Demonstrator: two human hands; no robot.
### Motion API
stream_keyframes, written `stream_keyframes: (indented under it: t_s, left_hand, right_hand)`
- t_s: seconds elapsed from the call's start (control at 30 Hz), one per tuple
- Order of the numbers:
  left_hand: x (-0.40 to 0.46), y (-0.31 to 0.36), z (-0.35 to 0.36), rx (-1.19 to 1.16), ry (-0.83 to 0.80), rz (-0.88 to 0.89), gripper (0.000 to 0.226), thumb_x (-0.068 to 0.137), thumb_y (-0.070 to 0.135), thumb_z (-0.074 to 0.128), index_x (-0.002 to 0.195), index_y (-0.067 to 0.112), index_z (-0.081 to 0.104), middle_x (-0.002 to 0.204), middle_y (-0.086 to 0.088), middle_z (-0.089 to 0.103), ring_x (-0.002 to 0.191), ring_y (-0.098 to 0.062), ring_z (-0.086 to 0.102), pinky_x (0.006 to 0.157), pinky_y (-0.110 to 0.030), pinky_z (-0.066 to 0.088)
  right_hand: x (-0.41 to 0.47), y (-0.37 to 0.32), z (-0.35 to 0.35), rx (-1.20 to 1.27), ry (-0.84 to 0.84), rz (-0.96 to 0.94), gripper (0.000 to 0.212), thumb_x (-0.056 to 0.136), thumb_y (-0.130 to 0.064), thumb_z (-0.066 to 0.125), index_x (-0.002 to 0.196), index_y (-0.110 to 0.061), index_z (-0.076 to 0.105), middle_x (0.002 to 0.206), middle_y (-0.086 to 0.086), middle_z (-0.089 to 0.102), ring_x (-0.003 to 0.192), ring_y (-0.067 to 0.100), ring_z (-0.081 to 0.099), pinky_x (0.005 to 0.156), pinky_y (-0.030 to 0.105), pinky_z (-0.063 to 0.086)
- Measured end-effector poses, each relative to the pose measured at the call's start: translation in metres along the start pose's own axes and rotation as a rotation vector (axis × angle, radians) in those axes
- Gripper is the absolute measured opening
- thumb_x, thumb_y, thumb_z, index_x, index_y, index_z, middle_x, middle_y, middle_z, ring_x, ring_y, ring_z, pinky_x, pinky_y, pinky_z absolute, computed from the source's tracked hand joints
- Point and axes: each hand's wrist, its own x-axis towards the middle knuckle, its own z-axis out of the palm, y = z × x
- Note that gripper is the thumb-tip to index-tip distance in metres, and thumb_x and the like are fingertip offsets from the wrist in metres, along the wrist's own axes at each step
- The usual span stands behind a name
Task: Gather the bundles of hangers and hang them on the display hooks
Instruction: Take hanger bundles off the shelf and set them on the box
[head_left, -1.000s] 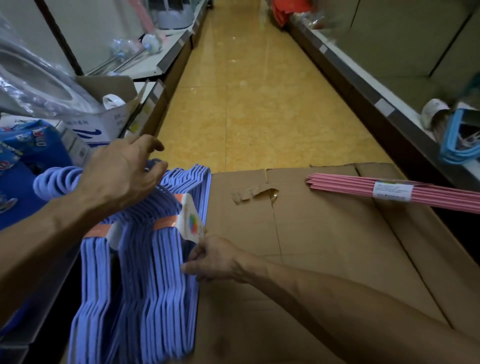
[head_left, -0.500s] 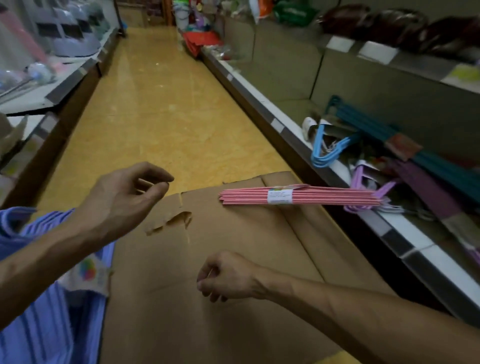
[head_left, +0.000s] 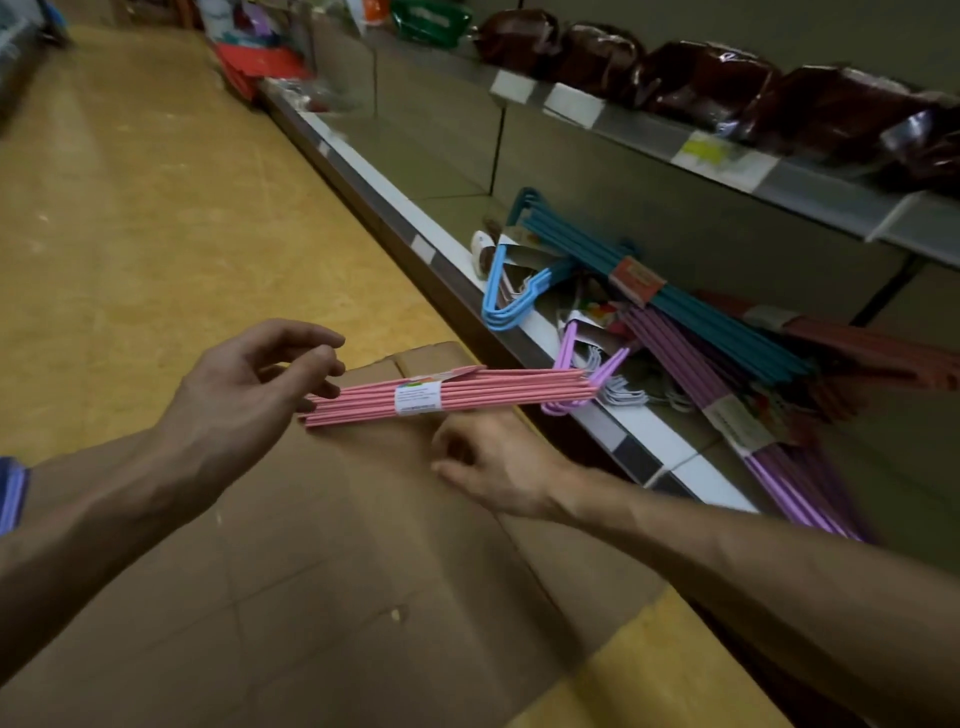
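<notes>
Now that both hands have left the blue bundles at far left, the left hand (head_left: 249, 379) reaches, fingers loosely spread and empty, to the pink hanger bundle (head_left: 447, 397) lying on the cardboard box (head_left: 322, 571). Right hand (head_left: 498, 462), loosely curled, empty, sits just near it. Next pickup likely.

Two bare forearms, no sleeves reaching into view, left hand (head_left: 249, 384) and right hand (head_left: 498, 467) both ungloved, no rings, watch or wristband seen, veins and tendons stood out along both forearms, short fingernails.
</notes>
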Motion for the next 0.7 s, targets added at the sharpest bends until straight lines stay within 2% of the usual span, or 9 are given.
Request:
stream_keyframes:
  t_s: [0.07, 0.2, 0.27, 0.37, 0.47, 0.53, 0.7]
  left_hand:
    - [0.004, 0.000, 0.011, -0.040, 0.004, 0.002, 0.016, 0.098, 0.025, 0.056, 0.110, 0.026, 0.067, 0.100, 0.002, 0.071, 0.087, -0.009, 0.070, 0.075, -0.027, 0.053]
    - [0.009, -0.005, 0.030, -0.071, -0.007, 0.016, 0.015, 0.097, 0.025, 0.057, 0.108, 0.029, 0.067, 0.097, 0.003, 0.071, 0.086, -0.008, 0.070, 0.077, -0.029, 0.055]
    - [0.012, -0.009, 0.038, -0.088, -0.011, 0.011, 0.016, 0.097, 0.024, 0.058, 0.109, 0.027, 0.068, 0.097, 0.003, 0.071, 0.088, -0.010, 0.071, 0.075, -0.027, 0.054]
    - [0.017, -0.015, 0.047, -0.123, -0.008, -0.002, 0.016, 0.098, 0.020, 0.058, 0.108, 0.024, 0.069, 0.093, 0.002, 0.072, 0.087, -0.011, 0.071, 0.068, -0.019, 0.055]
    - [0.020, -0.019, 0.055, -0.159, 0.005, -0.011, 0.015, 0.098, 0.017, 0.058, 0.105, 0.023, 0.070, 0.089, 0.004, 0.074, 0.083, -0.010, 0.072, 0.067, -0.016, 0.056]
    - [0.021, -0.023, 0.057, -0.177, 0.018, -0.027, 0.015, 0.097, 0.016, 0.059, 0.104, 0.023, 0.070, 0.088, 0.005, 0.074, 0.083, -0.011, 0.072, 0.070, -0.021, 0.057]
    - [0.021, -0.033, 0.057, -0.171, 0.032, -0.052, 0.015, 0.097, 0.016, 0.059, 0.103, 0.024, 0.070, 0.090, 0.001, 0.074, 0.085, -0.013, 0.072, 0.073, -0.029, 0.057]
  right_hand:
    - [0.010, 0.018, -0.018, -0.139, 0.073, -0.016, 0.028, 0.092, -0.032, 0.065, 0.115, -0.018, 0.062, 0.115, 0.004, 0.061, 0.102, 0.019, 0.057, 0.089, 0.041, 0.051]
    - [0.029, 0.046, -0.048, -0.362, 0.169, 0.019, 0.056, 0.088, -0.053, 0.065, 0.133, -0.024, 0.048, 0.128, 0.006, 0.050, 0.116, 0.023, 0.046, 0.096, 0.042, 0.046]
    - [0.038, 0.055, -0.056, -0.503, 0.095, 0.078, 0.072, 0.083, -0.062, 0.065, 0.140, -0.027, 0.040, 0.135, 0.010, 0.046, 0.124, 0.028, 0.043, 0.102, 0.045, 0.041]
    - [0.051, 0.064, -0.061, -0.583, -0.128, 0.242, 0.090, 0.077, -0.069, 0.067, 0.148, -0.029, 0.028, 0.141, 0.013, 0.046, 0.130, 0.035, 0.042, 0.108, 0.051, 0.034]
    - [0.062, 0.074, -0.062, -0.522, -0.276, 0.318, 0.091, 0.077, -0.067, 0.069, 0.148, -0.027, 0.029, 0.130, 0.008, 0.058, 0.113, 0.030, 0.055, 0.099, 0.047, 0.044]
    - [0.067, 0.078, -0.062, -0.486, -0.326, 0.333, 0.086, 0.079, -0.063, 0.070, 0.145, -0.024, 0.032, 0.121, 0.005, 0.061, 0.102, 0.025, 0.058, 0.095, 0.046, 0.048]
    - [0.076, 0.080, -0.058, -0.518, -0.368, 0.336, 0.072, 0.080, -0.057, 0.072, 0.136, -0.025, 0.040, 0.114, 0.003, 0.059, 0.103, 0.026, 0.058, 0.098, 0.047, 0.047]
